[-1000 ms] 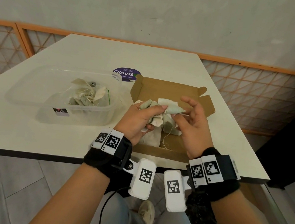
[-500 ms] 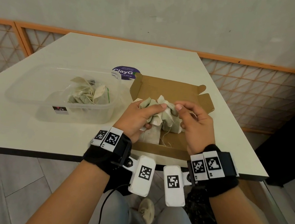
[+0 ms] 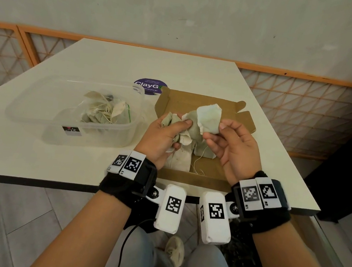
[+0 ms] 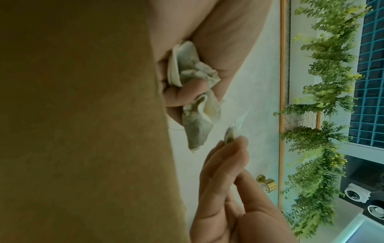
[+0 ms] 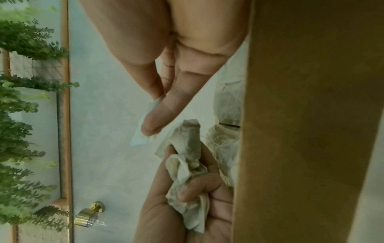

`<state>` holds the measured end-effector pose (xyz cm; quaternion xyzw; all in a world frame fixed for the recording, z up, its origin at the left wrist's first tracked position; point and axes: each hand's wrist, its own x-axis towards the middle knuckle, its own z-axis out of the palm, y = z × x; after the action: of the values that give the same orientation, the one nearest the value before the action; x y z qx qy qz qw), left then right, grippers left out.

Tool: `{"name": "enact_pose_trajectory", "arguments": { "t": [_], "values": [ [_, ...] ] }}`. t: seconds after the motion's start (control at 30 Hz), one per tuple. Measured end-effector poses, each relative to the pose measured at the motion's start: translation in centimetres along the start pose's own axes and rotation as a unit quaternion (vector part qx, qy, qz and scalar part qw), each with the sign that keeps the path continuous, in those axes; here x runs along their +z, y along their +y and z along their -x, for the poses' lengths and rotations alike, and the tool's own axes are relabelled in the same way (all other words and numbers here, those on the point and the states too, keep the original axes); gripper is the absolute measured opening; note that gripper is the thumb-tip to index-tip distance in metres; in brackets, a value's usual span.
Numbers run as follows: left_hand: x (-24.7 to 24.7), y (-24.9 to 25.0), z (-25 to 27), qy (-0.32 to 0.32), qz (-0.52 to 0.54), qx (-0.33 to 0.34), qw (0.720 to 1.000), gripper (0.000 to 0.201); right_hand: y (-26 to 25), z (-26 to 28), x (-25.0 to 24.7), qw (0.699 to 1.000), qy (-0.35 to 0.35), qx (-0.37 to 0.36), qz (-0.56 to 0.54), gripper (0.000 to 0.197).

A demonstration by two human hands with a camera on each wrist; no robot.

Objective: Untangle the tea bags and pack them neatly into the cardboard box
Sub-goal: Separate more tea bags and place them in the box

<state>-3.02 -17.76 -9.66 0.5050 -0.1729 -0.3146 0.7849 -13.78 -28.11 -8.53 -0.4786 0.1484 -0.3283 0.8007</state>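
Note:
My left hand (image 3: 171,130) grips a crumpled bundle of tea bags (image 3: 187,135) over the open cardboard box (image 3: 187,178). My right hand (image 3: 216,134) pinches the lower corner of one pale tea bag (image 3: 209,117), which stands up beside the bundle and still touches it. More tea bags (image 3: 180,160) and loose strings lie flat in the box. The left wrist view shows the gripped bundle (image 4: 193,78) and the right fingers (image 4: 224,164) pinching a bag's edge. In the right wrist view the pinched tea bag (image 5: 140,136) sits above the bundle (image 5: 187,164).
A clear plastic container (image 3: 39,100) on the left of the white table (image 3: 75,164) holds a tangled heap of tea bags (image 3: 103,112). A purple round sticker (image 3: 150,85) lies behind the box. The table's front edge is just under my wrists.
Both hands were close together on the bundle half a second ago. Now the right hand has drawn one tea bag up and to the right, spreading it out from the bundle.

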Motion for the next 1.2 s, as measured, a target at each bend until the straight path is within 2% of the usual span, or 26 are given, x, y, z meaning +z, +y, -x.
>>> {"name": "enact_pose_trajectory", "arguments": {
  "t": [0.17, 0.3, 0.43, 0.47, 0.57, 0.63, 0.7, 0.8, 0.93, 1.03, 1.13, 1.2],
  "values": [
    [0.1, 0.1, 0.1, 0.008, 0.026, 0.010, 1.000, 0.017, 0.0, 0.3, 0.2, 0.998, -0.042, 0.004, 0.043, 0.016],
    [0.2, 0.1, 0.2, 0.003, -0.003, 0.006, 1.000, 0.016, 0.3, 0.4, 0.3, 0.994, -0.069, 0.012, 0.078, 0.017],
    [0.2, 0.1, 0.2, -0.019, -0.015, -0.004, 1.000, 0.005, 0.7, 0.3, 0.2, 0.991, -0.079, 0.008, 0.104, 0.017],
    [0.2, 0.2, 0.2, -0.031, -0.019, -0.003, 0.999, 0.008, 0.8, 0.2, 0.1, 0.991, -0.078, 0.002, 0.110, 0.018],
    [0.1, 0.2, 0.4, -0.063, -0.042, 0.002, 0.997, 0.034, 0.9, 0.1, -0.1, 0.989, -0.076, -0.009, 0.129, 0.020],
    [0.2, 0.2, 0.6, -0.070, -0.055, 0.008, 0.996, 0.019, 1.0, 0.0, -0.2, 0.987, -0.078, -0.015, 0.137, 0.021],
    [0.2, 0.1, 0.6, -0.049, -0.058, 0.002, 0.997, 0.004, 1.1, 0.0, -0.2, 0.986, -0.069, -0.027, 0.153, 0.023],
    [0.1, 0.0, 0.2, -0.020, -0.042, -0.011, 0.999, 0.006, 1.2, -0.3, -0.4, 0.984, -0.025, -0.040, 0.172, 0.026],
    [0.0, -0.2, 0.1, -0.035, -0.075, -0.026, 0.996, 0.010, 1.2, -0.7, -0.5, 0.982, 0.005, 0.019, 0.186, 0.034],
    [0.0, -0.3, 0.0, -0.052, -0.098, -0.034, 0.993, 0.013, 1.2, -0.6, -0.3, 0.986, -0.030, 0.047, 0.159, 0.023],
    [0.1, -0.2, 0.0, -0.050, -0.097, -0.030, 0.994, 0.025, 1.0, -0.5, -0.3, 0.990, -0.032, 0.039, 0.135, 0.005],
    [0.1, -0.2, 0.1, -0.043, -0.092, -0.026, 0.994, 0.025, 0.9, -0.5, -0.3, 0.994, -0.027, 0.022, 0.108, 0.005]
  ]
}}
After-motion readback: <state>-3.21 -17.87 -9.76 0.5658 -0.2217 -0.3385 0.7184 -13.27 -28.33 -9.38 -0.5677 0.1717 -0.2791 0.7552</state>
